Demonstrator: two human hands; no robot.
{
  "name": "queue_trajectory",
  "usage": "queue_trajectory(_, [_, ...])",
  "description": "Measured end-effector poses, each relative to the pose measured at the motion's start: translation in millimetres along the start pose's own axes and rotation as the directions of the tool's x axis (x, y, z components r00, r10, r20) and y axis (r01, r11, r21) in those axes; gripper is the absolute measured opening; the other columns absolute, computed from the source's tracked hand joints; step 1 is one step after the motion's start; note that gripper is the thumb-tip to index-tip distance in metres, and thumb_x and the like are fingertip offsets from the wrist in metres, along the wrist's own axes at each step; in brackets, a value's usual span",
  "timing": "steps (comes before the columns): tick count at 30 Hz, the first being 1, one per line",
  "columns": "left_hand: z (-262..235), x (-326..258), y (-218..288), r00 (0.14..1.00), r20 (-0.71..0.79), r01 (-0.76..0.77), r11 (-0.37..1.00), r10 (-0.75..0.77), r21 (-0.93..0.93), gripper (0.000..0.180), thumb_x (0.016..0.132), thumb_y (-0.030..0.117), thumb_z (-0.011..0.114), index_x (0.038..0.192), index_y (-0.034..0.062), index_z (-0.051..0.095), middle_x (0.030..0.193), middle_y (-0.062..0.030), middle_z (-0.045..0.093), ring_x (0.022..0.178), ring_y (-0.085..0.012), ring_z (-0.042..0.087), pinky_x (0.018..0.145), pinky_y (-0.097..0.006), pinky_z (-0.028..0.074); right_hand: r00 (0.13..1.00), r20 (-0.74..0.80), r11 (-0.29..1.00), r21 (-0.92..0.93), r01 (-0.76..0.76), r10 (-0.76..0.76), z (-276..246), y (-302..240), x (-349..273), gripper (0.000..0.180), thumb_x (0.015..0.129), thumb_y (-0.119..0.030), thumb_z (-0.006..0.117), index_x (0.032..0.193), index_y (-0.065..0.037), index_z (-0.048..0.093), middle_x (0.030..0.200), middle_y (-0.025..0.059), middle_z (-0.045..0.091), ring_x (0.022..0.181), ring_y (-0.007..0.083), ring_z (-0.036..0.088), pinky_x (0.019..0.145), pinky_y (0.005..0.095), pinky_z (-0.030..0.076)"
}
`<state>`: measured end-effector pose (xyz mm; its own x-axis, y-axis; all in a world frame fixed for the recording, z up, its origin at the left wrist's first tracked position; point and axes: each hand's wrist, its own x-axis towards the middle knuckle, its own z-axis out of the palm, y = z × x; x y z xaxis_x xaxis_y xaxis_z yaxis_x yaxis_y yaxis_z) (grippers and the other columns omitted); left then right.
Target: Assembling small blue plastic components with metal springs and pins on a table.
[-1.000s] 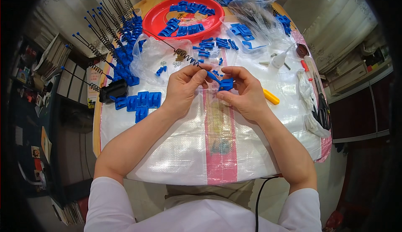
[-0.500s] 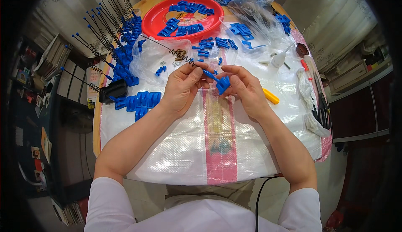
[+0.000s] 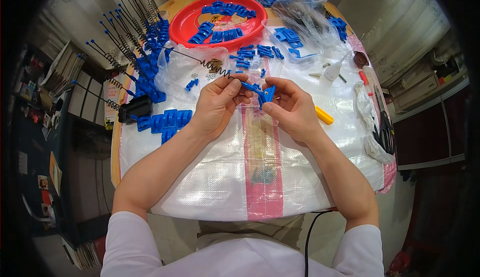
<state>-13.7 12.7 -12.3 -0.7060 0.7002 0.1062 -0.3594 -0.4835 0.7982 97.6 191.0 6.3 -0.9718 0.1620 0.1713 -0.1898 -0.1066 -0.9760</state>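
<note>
Clamped on one blue piece [image 3: 261, 94]: our left hand [image 3: 218, 101] pinches the stem [image 3: 248, 85] near the black spring [image 3: 216, 68], our right hand [image 3: 292, 109] the base [image 3: 269, 95]; we hold it above the white sheet [image 3: 210, 177].

No lettering can be read around the bench [image 3: 115, 159]; red marks on a paper [image 3: 110, 111] by its left edge are too small to decipher

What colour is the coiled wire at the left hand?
The coiled wire is black; head view shows best.
</note>
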Motion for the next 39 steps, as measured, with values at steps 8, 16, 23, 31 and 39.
queue_trajectory(8, [-2.3,-0.6,-0.8,0.999,-0.023,0.022,0.999,-0.022,0.025,0.023,0.102,0.02,0.059,0.119,0.0053,0.064,0.1,-0.0046,0.068,0.092,-0.0158,0.064,0.084,-0.032,0.049,0.995,0.005,0.982,-0.161,0.101,-0.102,-0.8,1.4,1.1,0.061,0.08,-0.004,0.081,0.134,0.002,0.052,0.117,0.0076,0.058,0.103,0.0143,0.06,0.088,0.0295,0.051])
queue_trajectory(16, [-3.0,-0.5,-1.5,0.998,-0.049,0.045,0.999,-0.045,0.01,0.022,0.102,0.018,0.06,0.12,0.005,0.063,0.096,-0.0044,0.066,0.089,-0.0142,0.062,0.084,-0.031,0.049,0.984,-0.012,0.96,-0.218,0.173,-0.18,-3.0,6.6,2.6,0.061,0.076,-0.002,0.081,0.131,-0.001,0.054,0.121,0.0078,0.054,0.103,0.0163,0.06,0.09,0.0321,0.05])
queue_trajectory(23, [0.0,-0.7,0.3,0.996,-0.083,0.032,0.999,-0.034,-0.028,0.019,0.099,0.016,0.063,0.115,0.0049,0.062,0.096,-0.0035,0.066,0.088,-0.0144,0.062,0.083,-0.031,0.049,0.98,-0.001,0.936,-0.299,0.188,-0.197,-2.4,4.0,0.4,0.061,0.075,-0.004,0.083,0.129,-0.003,0.056,0.119,0.0072,0.055,0.103,0.0158,0.058,0.091,0.0313,0.049])
queue_trajectory(31, [1.2,-1.2,1.0,0.998,-0.06,-0.023,0.999,0.024,0.026,0.014,0.097,0.011,0.066,0.109,0.0039,0.066,0.097,-0.0028,0.067,0.084,-0.0133,0.062,0.08,-0.029,0.049,0.968,-0.139,0.963,-0.199,0.18,-0.21,-10.4,3.6,2.4,0.04,0.094,-0.02,0.069,0.126,0.002,0.057,0.117,0.0108,0.061,0.098,0.0142,0.06,0.087,0.0293,0.05])
queue_trajectory(39, [3.3,-3.0,1.6,0.994,-0.105,0.007,0.999,-0.001,0.051,0.012,0.093,0.007,0.071,0.104,0.0034,0.068,0.096,-0.003,0.068,0.08,-0.012,0.061,0.076,-0.027,0.05,0.956,-0.226,0.969,-0.204,0.14,-0.186,-11.3,6.1,3.6,0.034,0.098,-0.02,0.066,0.124,0.002,0.06,0.111,0.0091,0.065,0.094,0.0124,0.061,0.085,0.0273,0.05])
